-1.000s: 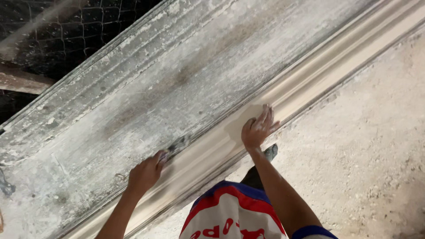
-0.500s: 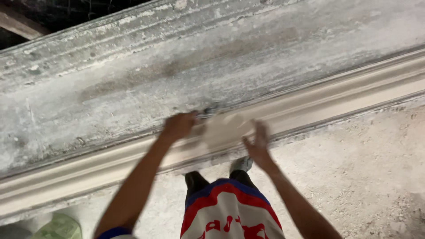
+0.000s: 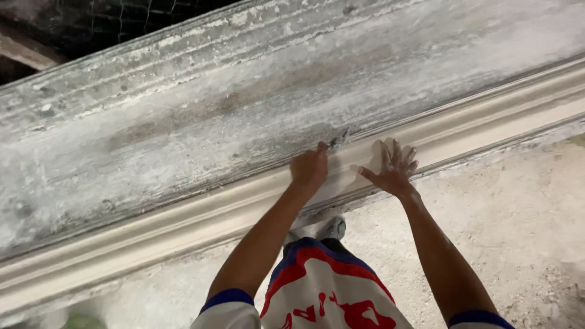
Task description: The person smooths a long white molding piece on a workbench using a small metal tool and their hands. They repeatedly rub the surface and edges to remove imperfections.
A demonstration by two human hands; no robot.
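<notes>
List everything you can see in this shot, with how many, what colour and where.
moulding: one, off-white, long profiled strip running across the frame along the bench's near edge.
bench: one, grey, dusty slab behind the moulding.
small tool: one, dark, in the left hand's grip, tip at the moulding's upper edge.
wire mesh: one, dark, top left.
floor: pale, gritty, lower right.
shoe: one, grey, below the moulding.
left hand: closed on the tool.
right hand: fingers spread flat on the moulding.

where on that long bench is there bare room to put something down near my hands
The broad dusty grey slab between the wire netting and the long white plaster moulding is bare along its length. The moulding is free to either side; it is crowded only where the left hand, gripping a small dark tool, and the right hand press.
</notes>
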